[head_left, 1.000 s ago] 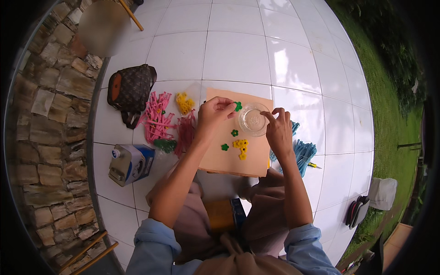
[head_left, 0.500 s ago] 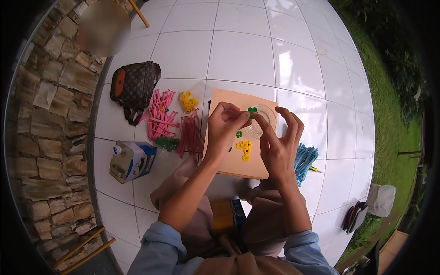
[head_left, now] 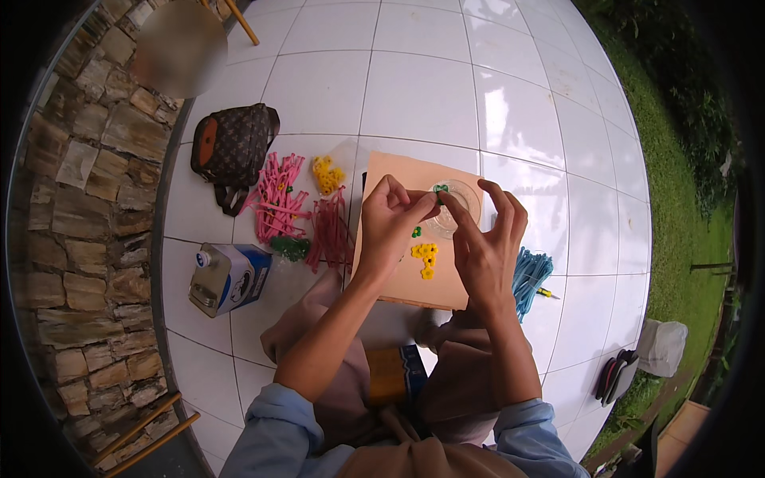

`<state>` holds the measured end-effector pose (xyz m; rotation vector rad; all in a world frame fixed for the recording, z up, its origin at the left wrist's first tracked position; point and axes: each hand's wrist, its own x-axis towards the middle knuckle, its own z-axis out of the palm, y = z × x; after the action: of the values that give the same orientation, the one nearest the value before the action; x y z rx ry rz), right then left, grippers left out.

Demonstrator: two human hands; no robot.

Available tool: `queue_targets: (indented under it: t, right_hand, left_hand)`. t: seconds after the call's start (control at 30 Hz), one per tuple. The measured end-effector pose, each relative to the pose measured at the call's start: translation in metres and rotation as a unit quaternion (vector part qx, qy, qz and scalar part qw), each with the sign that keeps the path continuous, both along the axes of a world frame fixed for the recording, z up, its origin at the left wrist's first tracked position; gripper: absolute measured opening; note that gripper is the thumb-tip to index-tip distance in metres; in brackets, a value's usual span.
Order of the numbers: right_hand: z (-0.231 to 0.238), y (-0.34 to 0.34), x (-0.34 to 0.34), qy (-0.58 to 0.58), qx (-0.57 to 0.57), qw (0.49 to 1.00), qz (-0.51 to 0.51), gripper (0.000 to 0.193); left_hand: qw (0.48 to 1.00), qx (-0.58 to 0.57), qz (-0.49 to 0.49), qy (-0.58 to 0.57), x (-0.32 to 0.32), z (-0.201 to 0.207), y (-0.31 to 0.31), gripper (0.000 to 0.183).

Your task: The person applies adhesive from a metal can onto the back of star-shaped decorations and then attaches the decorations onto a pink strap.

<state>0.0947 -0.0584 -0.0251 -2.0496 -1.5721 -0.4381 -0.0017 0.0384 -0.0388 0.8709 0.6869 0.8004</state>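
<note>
A: Position of the piece?
B: Green flower (head_left: 442,190), small, raised at the fingertips above a clear glass dish (head_left: 468,196) on the tan board (head_left: 443,288).
A: Finger state?
B: Left hand (head_left: 388,221): thumb and index pinched on the flower, other fingers curled in. Right hand (head_left: 488,253): index tip meeting the flower, remaining fingers raised and spread. Whether the right also grips it, I cannot tell; the contact is tiny and partly covered.
A: Obstructions?
B: Right index finger crosses the dish and hides part of it. Right hand and wrist cover part of the board's right edge; left hand and forearm cover part of its left side.
A: On the board otherwise?
B: Yellow flowers (head_left: 428,258) in a cluster below the dish, a second green flower (head_left: 417,232) just above them.
A: Surroundings?
B: Left: pink bundle (head_left: 279,199), darker pink bundle (head_left: 329,229), yellow pile (head_left: 327,175), green pile (head_left: 290,248), brown bag (head_left: 231,147), metal can (head_left: 233,279). Right: blue bundle (head_left: 531,283), with a yellow-handled tool (head_left: 547,293) beside it. All on white tiles (head_left: 422,95).
</note>
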Motion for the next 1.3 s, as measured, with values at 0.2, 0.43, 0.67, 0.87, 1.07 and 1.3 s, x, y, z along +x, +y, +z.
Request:
queue_targets:
  t: [0.2, 0.43, 0.67, 0.87, 1.07, 1.3]
  right_hand:
    - [-0.001, 0.0, 0.0, 0.03, 0.017, 0.999, 0.006, 0.052]
    - [0.003, -0.004, 0.007, 0.08, 0.091, 0.993, -0.014, 0.05]
    - [-0.009, -0.003, 0.033, 0.231, 0.158, 0.956, -0.084, 0.033]
    - [-0.032, 0.008, 0.038, 0.297, 0.105, 0.947, -0.063, 0.036]
    - [-0.045, 0.015, 0.037, 0.345, 0.048, 0.935, -0.063, 0.035]
    - [-0.054, 0.011, 0.047, 0.346, 0.022, 0.936, -0.061, 0.035]
  left_hand:
    - [1.0, -0.001, -0.005, 0.002, -0.002, 0.0, 0.001, 0.029]
    - [1.0, -0.002, -0.008, 0.014, -0.004, 0.001, 0.002, 0.031]
    - [0.983, 0.061, -0.05, 0.165, -0.029, -0.037, 0.05, 0.02]
    - [0.944, 0.15, 0.027, 0.294, -0.04, -0.13, 0.069, 0.013]
    - [0.904, 0.226, 0.041, 0.362, -0.034, -0.165, 0.063, 0.012]
    - [0.853, 0.301, 0.069, 0.42, -0.028, -0.143, 0.059, 0.015]
